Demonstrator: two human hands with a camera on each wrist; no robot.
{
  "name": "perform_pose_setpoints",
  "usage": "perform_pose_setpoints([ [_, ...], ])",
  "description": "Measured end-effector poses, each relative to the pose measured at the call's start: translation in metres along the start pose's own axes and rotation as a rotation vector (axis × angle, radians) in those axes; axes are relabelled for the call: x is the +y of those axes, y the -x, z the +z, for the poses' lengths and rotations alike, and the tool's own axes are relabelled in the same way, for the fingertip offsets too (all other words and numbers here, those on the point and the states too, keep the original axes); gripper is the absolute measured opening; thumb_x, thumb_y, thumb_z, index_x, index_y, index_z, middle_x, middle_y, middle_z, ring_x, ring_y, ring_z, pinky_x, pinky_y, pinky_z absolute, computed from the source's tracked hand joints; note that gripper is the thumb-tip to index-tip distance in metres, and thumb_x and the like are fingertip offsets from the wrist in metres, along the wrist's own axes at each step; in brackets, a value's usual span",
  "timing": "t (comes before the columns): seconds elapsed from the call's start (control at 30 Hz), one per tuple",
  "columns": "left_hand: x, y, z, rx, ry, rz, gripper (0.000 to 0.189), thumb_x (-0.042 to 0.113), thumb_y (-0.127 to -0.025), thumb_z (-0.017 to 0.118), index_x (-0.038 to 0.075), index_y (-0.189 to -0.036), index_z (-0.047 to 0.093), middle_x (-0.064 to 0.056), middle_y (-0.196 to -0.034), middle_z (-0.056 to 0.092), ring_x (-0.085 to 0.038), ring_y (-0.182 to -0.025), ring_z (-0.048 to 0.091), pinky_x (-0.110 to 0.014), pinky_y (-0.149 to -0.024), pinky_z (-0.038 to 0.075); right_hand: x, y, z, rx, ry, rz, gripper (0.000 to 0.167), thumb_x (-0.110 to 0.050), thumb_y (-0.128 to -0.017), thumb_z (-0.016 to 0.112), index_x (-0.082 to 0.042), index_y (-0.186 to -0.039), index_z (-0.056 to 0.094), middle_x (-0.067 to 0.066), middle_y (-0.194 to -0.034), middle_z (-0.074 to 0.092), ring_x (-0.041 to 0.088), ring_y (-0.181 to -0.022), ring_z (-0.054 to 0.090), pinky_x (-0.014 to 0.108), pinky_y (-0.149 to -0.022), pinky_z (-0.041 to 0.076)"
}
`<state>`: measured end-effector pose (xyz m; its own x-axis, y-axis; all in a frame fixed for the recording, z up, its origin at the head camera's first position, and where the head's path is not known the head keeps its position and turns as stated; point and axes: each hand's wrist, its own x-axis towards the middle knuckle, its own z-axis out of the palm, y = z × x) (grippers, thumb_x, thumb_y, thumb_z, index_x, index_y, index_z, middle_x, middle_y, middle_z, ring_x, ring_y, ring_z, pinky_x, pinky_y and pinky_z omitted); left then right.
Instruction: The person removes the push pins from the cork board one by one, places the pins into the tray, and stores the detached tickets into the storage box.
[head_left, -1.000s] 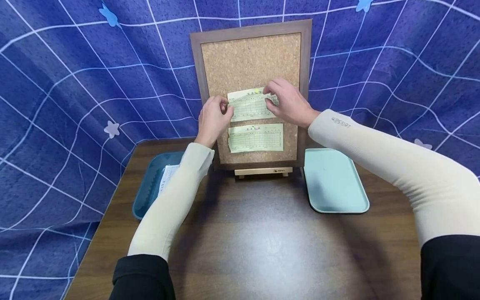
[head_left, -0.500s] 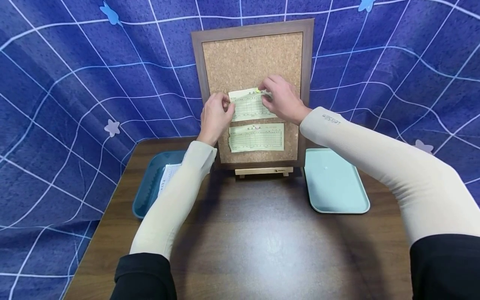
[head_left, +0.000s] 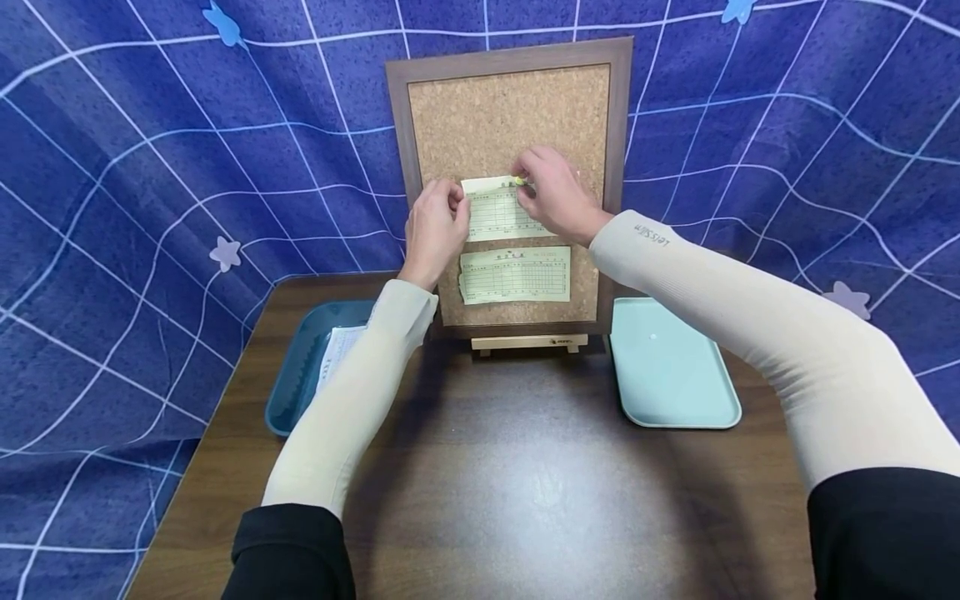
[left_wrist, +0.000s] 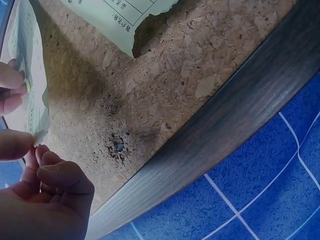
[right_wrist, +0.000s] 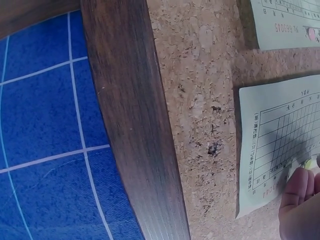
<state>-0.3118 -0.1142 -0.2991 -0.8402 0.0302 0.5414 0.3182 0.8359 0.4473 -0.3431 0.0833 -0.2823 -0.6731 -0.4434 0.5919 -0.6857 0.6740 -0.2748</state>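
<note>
A pale green printed slip [head_left: 495, 215] hangs on the cork board [head_left: 510, 117], above a second slip [head_left: 515, 275] fixed with a pinkish pin. My left hand [head_left: 435, 225] pinches the upper slip's left corner between thumb and finger; in the left wrist view that slip [left_wrist: 32, 75] stands off the cork there. At its top edge my right hand [head_left: 558, 193] pinches a small yellow push pin [head_left: 519, 180]. The right fingers cover part of the slip's upper right. In the right wrist view the yellow pin [right_wrist: 308, 164] is partly hidden by the fingertips.
The framed board leans on a small wooden stand [head_left: 529, 342] on the brown table [head_left: 540, 500]. A dark teal tray [head_left: 288, 387] holding white paper [head_left: 337, 354] lies left, partly behind my left forearm. A mint tray [head_left: 675, 367] lies right. Blue curtain [head_left: 150, 167] hangs behind.
My right hand has moved left along the slip's top edge, and its fingers have closed on the yellow push pin. The left hand stays at the slip's left corner.
</note>
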Motion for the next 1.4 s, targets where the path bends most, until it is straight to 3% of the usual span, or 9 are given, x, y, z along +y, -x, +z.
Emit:
perform_pose_setpoints([
  [0.9, 0.005, -0.002, -0.004, -0.005, 0.003, 0.004, 0.014, 0.024, -0.094, 0.053, 0.012, -0.093, 0.06, 0.001, -0.091, 0.058, -0.017, -0.083, 0.055, -0.035, -0.072, 0.043, -0.006, -0.009, 0.0, -0.091, 0.029, 0.153, 0.014, -0.002, -0.087, 0.057, -0.003, -0.101, 0.059, 0.007, -0.101, 0.055, 0.021, -0.096, 0.051, 0.032, -0.085, 0.04],
  [1.4, 0.007, -0.002, -0.006, 0.01, 0.006, 0.013, 0.014, 0.023, -0.094, 0.053, 0.011, -0.092, 0.061, 0.0, -0.09, 0.058, -0.018, -0.082, 0.055, -0.036, -0.071, 0.044, -0.011, -0.012, 0.002, -0.082, 0.045, 0.215, 0.011, -0.005, -0.088, 0.057, -0.003, -0.098, 0.062, 0.006, -0.098, 0.055, 0.02, -0.093, 0.052, 0.03, -0.082, 0.042],
])
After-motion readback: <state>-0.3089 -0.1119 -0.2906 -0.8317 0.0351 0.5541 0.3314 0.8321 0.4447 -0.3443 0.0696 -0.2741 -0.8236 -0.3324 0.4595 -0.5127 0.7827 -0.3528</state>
